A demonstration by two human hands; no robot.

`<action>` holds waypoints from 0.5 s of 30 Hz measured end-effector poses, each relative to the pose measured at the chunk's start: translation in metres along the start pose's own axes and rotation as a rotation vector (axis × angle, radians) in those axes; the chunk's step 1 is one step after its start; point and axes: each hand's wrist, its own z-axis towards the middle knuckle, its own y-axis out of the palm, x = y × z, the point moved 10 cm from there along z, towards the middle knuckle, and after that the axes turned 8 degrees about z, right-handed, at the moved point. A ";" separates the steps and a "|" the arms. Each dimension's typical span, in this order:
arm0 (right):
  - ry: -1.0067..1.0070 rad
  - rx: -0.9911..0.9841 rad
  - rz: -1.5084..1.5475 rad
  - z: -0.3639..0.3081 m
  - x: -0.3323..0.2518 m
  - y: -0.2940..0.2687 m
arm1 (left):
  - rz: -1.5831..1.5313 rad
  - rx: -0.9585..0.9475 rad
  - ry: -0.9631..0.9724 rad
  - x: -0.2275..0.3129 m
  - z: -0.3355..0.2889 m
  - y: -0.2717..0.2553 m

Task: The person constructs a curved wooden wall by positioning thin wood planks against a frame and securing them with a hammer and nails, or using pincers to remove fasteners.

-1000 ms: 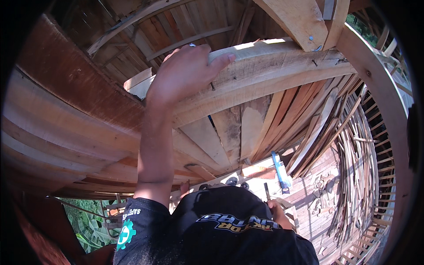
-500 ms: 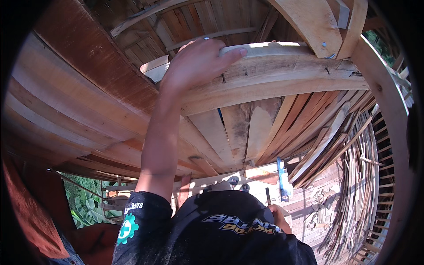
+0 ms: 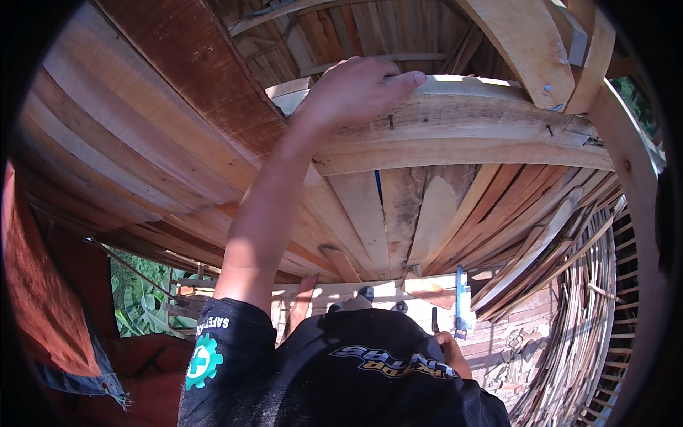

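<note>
My left hand (image 3: 361, 92) rests over the top edge of a curved, pale wooden beam (image 3: 462, 121). Its thumb lies along the top, and the fingers curl over the far side, partly hidden. Bent nails (image 3: 390, 122) stick out of the beam's near face. Low at my right side, my right hand (image 3: 451, 351) is closed round a thin dark handle (image 3: 435, 320). The far end of whatever it holds is hidden by the hand and my black shirt.
Long hull-like planks (image 3: 142, 128) curve below the beam. A reddish-brown board (image 3: 192, 71) slopes at upper left. Upright timbers (image 3: 526, 50) join the beam at right. A blue level-like tool (image 3: 462, 302), wood strips (image 3: 569, 320) and offcuts (image 3: 519, 349) lie below. Orange cloth (image 3: 50, 285) hangs left.
The whole view has shifted, so the beam and planks sit farther right in the picture. My left hand keeps its place on the beam, and my right hand still holds the dark handle.
</note>
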 end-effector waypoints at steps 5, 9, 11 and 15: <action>0.010 0.011 0.007 -0.006 0.010 -0.009 | -0.089 0.126 0.038 -0.002 -0.002 -0.010; 0.030 0.019 0.009 -0.009 0.024 -0.015 | -0.146 0.084 0.064 -0.004 0.000 -0.009; 0.036 0.020 0.010 -0.008 0.028 -0.013 | -0.158 0.107 0.134 0.002 -0.001 -0.015; 0.034 -0.004 0.007 -0.002 0.024 0.000 | -0.354 0.359 0.174 -0.006 -0.010 -0.037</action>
